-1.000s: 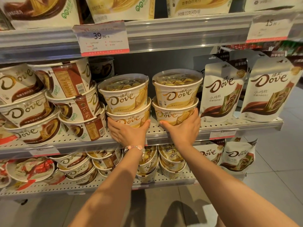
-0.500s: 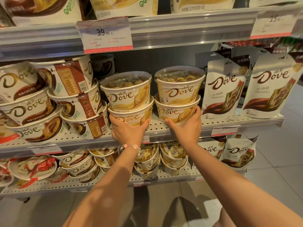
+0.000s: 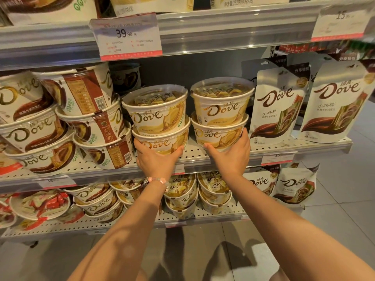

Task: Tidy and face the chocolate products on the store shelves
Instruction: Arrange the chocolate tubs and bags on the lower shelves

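**Both white-chocolate stacks squared up**

Since a second ago we've shifted both hands from palm-flat to cupping. Left hand [image 3: 155,161] wraps the bottom tub of the left stack [image 3: 160,126]; right hand [image 3: 230,157] wraps the bottom tub of the right stack [image 3: 220,116], just right of it. Low grip moves each pair together, logos forward. Milk-chocolate tubs [image 3: 95,126] left of it lean, barcodes out. Pouches [image 3: 278,106] sit far right.

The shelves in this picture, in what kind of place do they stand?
Most likely a shop or supermarket. A price tag hangs on the shelf edge, and many identical chocolate tubs and pouches stand in rows, facing outward.
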A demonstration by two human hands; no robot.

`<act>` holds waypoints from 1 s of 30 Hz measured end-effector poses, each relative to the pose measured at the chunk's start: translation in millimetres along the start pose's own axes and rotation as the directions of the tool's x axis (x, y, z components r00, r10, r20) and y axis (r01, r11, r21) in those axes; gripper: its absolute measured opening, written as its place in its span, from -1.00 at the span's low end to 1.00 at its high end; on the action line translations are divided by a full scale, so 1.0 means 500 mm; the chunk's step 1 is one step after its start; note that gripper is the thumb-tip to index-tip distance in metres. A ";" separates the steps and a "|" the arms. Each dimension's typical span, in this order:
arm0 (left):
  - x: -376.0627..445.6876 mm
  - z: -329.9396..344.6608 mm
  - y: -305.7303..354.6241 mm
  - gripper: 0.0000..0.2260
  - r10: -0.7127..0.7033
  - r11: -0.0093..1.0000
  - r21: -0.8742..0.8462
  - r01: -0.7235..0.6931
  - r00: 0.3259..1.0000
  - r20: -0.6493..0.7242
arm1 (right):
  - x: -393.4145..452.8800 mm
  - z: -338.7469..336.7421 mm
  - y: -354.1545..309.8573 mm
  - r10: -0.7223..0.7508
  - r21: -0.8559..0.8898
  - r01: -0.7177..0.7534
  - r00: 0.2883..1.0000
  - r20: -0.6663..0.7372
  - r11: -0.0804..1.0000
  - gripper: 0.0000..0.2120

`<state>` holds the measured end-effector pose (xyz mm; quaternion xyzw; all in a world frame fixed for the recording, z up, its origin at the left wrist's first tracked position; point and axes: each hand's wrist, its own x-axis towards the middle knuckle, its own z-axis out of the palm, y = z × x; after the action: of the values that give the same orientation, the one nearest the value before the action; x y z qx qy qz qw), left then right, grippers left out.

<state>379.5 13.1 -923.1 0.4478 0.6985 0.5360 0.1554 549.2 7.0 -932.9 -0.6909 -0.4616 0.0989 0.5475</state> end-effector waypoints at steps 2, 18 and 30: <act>0.000 -0.001 -0.001 0.18 0.008 1.000 0.004 -0.008 1.000 0.009 | -0.001 0.001 0.000 0.001 0.005 -0.001 1.000 -0.014 1.000 0.09; 0.001 -0.003 -0.002 0.20 0.025 1.000 0.016 -0.026 0.998 0.049 | -0.016 0.017 -0.005 0.001 -0.058 -0.005 0.998 -0.066 0.998 0.04; -0.002 -0.018 -0.028 0.15 0.129 0.990 -0.064 -0.122 0.986 0.107 | -0.027 -0.064 0.031 -0.124 0.065 0.113 0.973 0.196 0.991 -0.14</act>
<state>367.5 6.5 -932.6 0.5155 0.6435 0.5388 0.1728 570.5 -23.7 -938.8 -0.6338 -0.5519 0.1471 0.5216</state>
